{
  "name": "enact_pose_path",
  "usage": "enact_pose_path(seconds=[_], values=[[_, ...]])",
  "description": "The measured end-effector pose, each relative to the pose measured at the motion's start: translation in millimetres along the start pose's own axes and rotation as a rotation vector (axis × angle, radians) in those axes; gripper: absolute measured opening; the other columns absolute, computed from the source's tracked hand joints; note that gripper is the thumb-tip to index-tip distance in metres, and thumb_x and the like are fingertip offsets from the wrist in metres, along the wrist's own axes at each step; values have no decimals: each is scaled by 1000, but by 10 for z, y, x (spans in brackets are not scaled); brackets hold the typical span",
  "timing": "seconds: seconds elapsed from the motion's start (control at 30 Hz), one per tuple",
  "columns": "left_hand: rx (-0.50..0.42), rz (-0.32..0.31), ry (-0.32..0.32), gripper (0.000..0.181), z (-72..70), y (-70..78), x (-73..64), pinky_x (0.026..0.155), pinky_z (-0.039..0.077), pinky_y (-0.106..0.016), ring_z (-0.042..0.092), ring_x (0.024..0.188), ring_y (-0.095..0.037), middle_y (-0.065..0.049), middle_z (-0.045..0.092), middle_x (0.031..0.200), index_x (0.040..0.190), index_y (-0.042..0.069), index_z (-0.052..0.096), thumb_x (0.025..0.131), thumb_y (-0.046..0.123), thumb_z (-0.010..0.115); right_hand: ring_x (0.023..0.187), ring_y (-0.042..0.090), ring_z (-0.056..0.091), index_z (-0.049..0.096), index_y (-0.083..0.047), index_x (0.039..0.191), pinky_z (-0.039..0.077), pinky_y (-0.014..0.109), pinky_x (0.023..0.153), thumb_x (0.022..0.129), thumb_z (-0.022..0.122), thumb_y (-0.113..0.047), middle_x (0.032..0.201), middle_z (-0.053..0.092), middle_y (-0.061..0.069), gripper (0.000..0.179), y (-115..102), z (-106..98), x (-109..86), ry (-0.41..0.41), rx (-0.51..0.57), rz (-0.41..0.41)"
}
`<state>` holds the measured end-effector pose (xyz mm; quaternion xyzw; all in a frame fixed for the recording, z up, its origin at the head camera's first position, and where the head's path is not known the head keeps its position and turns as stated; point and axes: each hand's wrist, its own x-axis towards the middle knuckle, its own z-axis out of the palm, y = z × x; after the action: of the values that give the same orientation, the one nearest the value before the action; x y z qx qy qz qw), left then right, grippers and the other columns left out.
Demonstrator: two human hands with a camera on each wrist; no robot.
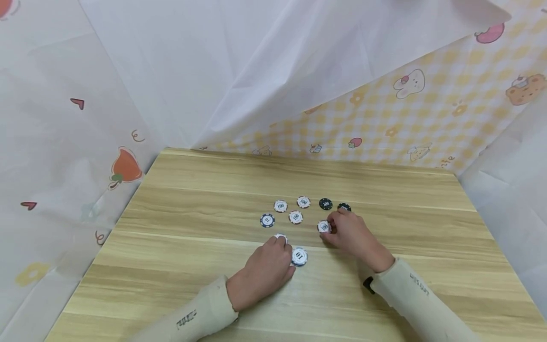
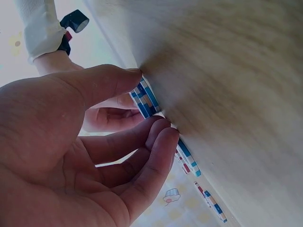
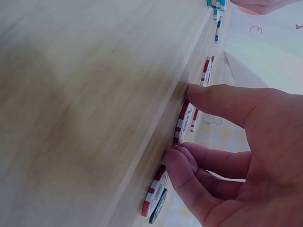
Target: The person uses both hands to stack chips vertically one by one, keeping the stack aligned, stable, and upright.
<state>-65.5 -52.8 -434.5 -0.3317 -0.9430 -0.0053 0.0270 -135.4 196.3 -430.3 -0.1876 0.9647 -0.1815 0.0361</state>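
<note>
Nearest the person, a blue-and-white chip marked 10 (image 1: 299, 256) lies flat on the wooden table (image 1: 179, 266), just beside the left hand (image 1: 262, 270). That hand pinches a small stack of blue-edged chips (image 2: 146, 99) between thumb and curled fingers, tipped up off the wood; the gathering seems only begun here. A little farther out, the right hand (image 1: 352, 235) pinches a red-edged chip (image 3: 183, 122) on its edge between thumb and fingertips, with another red-and-white chip and a dark one lying close under the fingers in the right wrist view. Beyond both hands, loose chips remain spread flat: a blue one (image 1: 267, 220), three red-and-white 100s (image 1: 295, 217), and two black 100s (image 1: 325, 204). Judging by this, most of the collecting is left.
</note>
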Motion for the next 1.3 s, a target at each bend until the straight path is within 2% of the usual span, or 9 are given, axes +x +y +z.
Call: enact_pose_path(seconds=[0.33, 0.67, 1.03, 1.3], values=[[3, -3, -11, 38, -5, -8, 9, 76, 60, -28, 65, 86, -18, -11, 73, 100, 107, -1, 80, 99, 36, 81, 77, 20, 57, 75, 0, 99, 54, 39, 70, 93, 89, -23, 92, 63, 6, 28, 8, 1, 55, -26, -15, 8], [-15, -4, -14, 37, -12, -1, 3, 76, 60, -29, 65, 86, -19, -11, 73, 100, 106, -1, 80, 99, 35, 81, 74, 20, 56, 71, -1, 92, 52, 36, 65, 84, 87, -23, 91, 61, 7, 28, 32, 54, 64, -14, 12, -2], [-25, -1, 1, 34, 1, -11, 1, 73, 60, -28, 64, 83, -18, -11, 73, 99, 105, -2, 80, 100, 32, 80, 72, 18, 55, 69, -3, 91, 52, 36, 64, 80, 88, -23, 89, 60, 5, 29, 27, 62, 28, 19, 17, -26], [-23, -2, -8, 36, -13, -5, 0, 72, 59, -28, 62, 83, -17, -10, 72, 99, 106, -1, 80, 99, 34, 81, 73, 16, 55, 70, -1, 96, 53, 35, 65, 80, 90, -24, 88, 60, 3, 34, 4, 85, -20, 24, 23, -34]])
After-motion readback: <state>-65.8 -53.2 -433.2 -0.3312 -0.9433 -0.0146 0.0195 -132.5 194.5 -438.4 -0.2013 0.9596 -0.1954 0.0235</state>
